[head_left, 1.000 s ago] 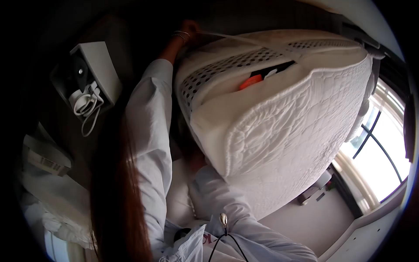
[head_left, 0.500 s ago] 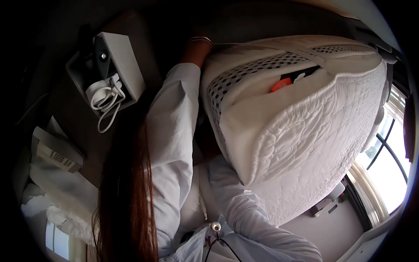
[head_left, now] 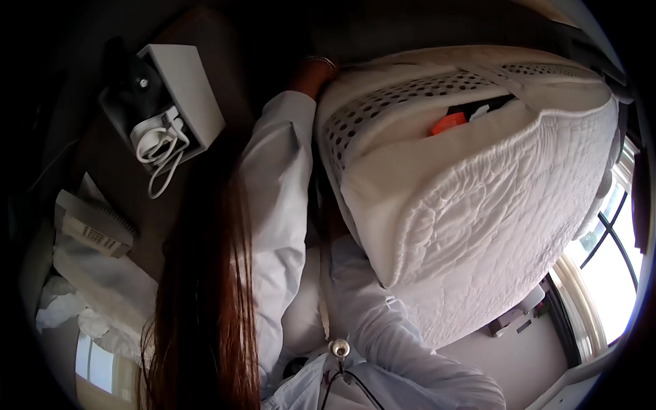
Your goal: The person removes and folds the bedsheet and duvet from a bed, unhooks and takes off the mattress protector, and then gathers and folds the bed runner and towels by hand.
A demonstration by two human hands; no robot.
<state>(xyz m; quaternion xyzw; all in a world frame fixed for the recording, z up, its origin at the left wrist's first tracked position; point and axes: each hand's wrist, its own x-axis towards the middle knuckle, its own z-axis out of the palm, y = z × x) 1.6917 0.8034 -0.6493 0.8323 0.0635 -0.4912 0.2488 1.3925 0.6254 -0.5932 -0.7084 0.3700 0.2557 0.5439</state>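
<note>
A thick cream mattress [head_left: 389,178] with a dotted side band [head_left: 396,102] stands tilted up in front of me. A white quilted cover [head_left: 506,184] lies over its top and sags away from the near edge, where an orange tag [head_left: 447,124] shows. My left hand [head_left: 316,74], with a bracelet at the wrist, reaches to the mattress's far left corner; its fingers are lost in shadow. From the right sleeve [head_left: 362,273], my right arm runs up against the underside of the mattress. Only a dim patch of my right hand [head_left: 335,224] shows there, fingers hidden.
To the left, a white open box [head_left: 195,89] holds a coiled white cable [head_left: 160,143] and a dark item, on a dark brown surface [head_left: 130,184]. Papers [head_left: 96,229] and crumpled white material [head_left: 61,304] lie lower left. A window [head_left: 608,253] is at right.
The mattress and its cover appear slightly higher and further right. My left wrist stays at the far corner, and the whole view has shifted a little.
</note>
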